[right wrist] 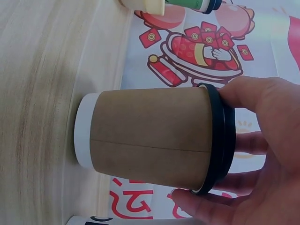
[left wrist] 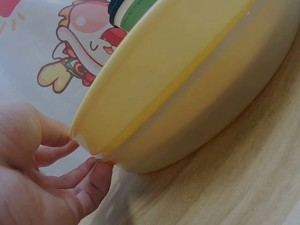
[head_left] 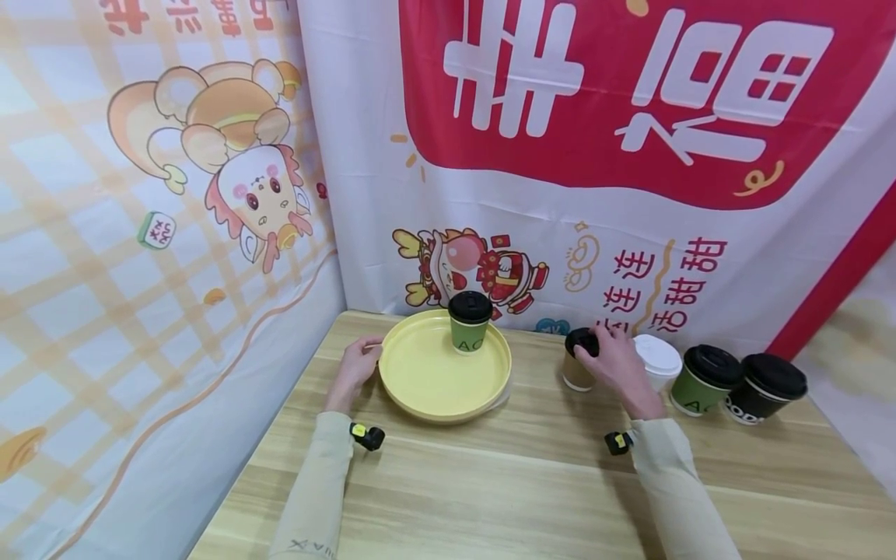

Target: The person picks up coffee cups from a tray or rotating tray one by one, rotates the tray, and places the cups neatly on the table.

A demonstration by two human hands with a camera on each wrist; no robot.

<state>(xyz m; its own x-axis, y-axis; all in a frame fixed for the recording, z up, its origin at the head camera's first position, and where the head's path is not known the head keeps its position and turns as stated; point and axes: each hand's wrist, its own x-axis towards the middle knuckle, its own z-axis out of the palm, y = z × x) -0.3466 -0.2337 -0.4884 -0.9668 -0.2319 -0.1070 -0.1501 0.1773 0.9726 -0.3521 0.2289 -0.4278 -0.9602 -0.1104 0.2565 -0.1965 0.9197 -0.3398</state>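
Observation:
My left hand [head_left: 358, 362] is at the left side of a round yellow tray [head_left: 437, 381]. In the left wrist view, its thumb and fingers pinch the tray's rim [left wrist: 93, 147]. On the tray's far right part stands a green paper cup [head_left: 468, 334] with a black lid. My right hand [head_left: 616, 362] grips a brown paper cup [right wrist: 150, 136] by its black lid [right wrist: 220, 140], thumb on one side and fingertips on the other. That cup stands upright, its white base close to the tabletop.
Right of the brown cup, a white-lidded cup [head_left: 658, 359], a green cup [head_left: 700, 381] and a black cup [head_left: 763, 387] stand in a row on the wooden table [head_left: 476, 490]. A printed cloth [head_left: 364, 171] hangs right behind the table, another along its left.

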